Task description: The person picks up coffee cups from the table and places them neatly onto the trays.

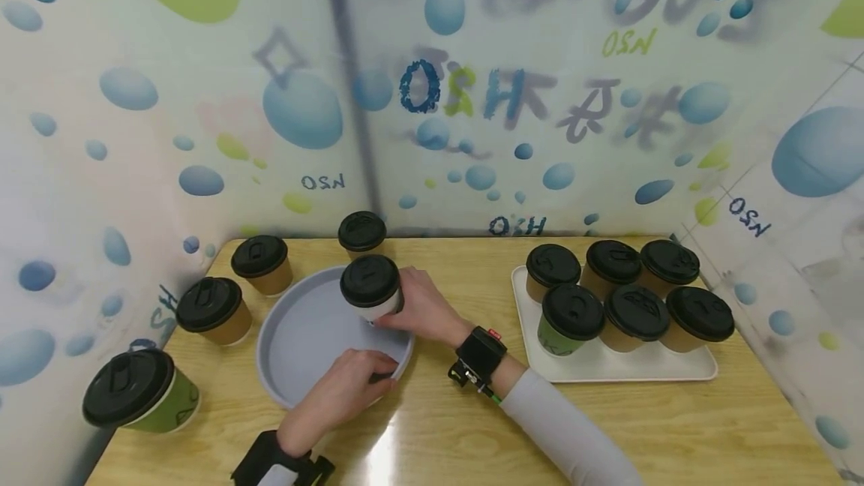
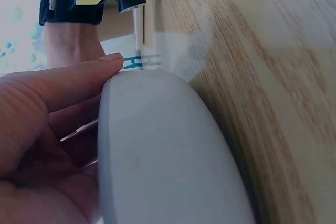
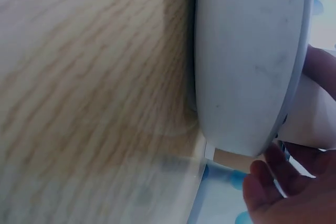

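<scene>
My right hand (image 1: 428, 306) grips a white paper cup (image 1: 378, 308) by its side, thumb and fingers around it. The cup wears a black lid and stands out over the back right part of a round grey tray (image 1: 304, 336). In the right wrist view the cup's white wall (image 3: 310, 111) shows just behind the tray's rim. At the near right rim is my left hand (image 1: 344, 385), its fingers loosely bent over the tray. In the left wrist view one fingertip (image 2: 113, 59) touches the top of the rim, while the other fingers are partly hidden behind the tray's wall.
Left of the tray stand two brown lidded cups (image 1: 266, 276) and a green lidded cup (image 1: 165, 403). Another brown cup (image 1: 362, 235) is behind it. On the right, a white rectangular tray (image 1: 540, 362) bears several black-lidded cups. A patterned wall rises behind the table.
</scene>
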### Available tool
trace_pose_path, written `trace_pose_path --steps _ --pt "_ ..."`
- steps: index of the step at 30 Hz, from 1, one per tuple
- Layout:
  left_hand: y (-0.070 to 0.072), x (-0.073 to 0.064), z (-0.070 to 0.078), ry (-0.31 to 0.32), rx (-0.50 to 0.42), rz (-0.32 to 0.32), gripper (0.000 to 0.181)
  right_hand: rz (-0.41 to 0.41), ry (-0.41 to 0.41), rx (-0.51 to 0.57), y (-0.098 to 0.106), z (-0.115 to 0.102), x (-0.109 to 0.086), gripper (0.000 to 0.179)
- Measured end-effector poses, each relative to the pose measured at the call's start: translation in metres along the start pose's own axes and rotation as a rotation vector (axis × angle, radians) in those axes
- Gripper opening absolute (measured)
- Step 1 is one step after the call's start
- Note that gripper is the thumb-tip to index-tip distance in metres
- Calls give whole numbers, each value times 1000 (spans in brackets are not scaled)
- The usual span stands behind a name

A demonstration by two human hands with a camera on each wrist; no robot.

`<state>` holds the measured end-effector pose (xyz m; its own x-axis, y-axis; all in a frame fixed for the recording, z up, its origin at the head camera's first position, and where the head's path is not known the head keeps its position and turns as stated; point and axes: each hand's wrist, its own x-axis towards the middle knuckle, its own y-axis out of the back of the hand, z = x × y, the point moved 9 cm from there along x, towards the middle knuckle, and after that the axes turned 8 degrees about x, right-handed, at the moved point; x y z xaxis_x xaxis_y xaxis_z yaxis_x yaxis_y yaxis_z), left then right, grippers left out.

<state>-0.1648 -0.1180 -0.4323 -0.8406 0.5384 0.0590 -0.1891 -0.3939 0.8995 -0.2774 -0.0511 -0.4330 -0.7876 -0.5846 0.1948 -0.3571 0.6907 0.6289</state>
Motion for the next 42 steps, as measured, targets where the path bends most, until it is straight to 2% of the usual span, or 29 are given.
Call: trace_pose_path --steps 3,6,13,18,22,25,26,30,34,39,42 --pt "0 -1 1 -3 5 0 16 -5 -64 -37 0 6 -1 82" --pt "0 -2 1 -5 -4 -7 16 -11 -98 -37 -2 11 -2 86" --pt "-1 -2 -1 14 -23 -27 16 -24 -119 0 2 15 -9 89" --pt "-2 -2 -1 19 -11 -18 16 -31 -219 6 12 20 -28 74" --pt "-1 -1 -3 45 -10 -13 15 -57 -280 -47 12 23 -45 51" --pt "1 1 -3 59 -14 -11 15 -48 -265 -88 10 24 -51 29" --pt "1 1 -2 60 -14 -8 14 -39 -254 -99 10 24 -52 27" --pt "2 4 2 43 -10 16 11 7 -191 -142 13 20 -51 43" --pt "0 9 9 22 4 36 9 35 -159 -175 19 19 -48 47" --pt "-6 13 15 44 -8 -20 17 3 -182 -165 23 24 -48 46" --pt "1 8 14 68 -14 -57 23 -8 -181 -148 24 26 -48 45"
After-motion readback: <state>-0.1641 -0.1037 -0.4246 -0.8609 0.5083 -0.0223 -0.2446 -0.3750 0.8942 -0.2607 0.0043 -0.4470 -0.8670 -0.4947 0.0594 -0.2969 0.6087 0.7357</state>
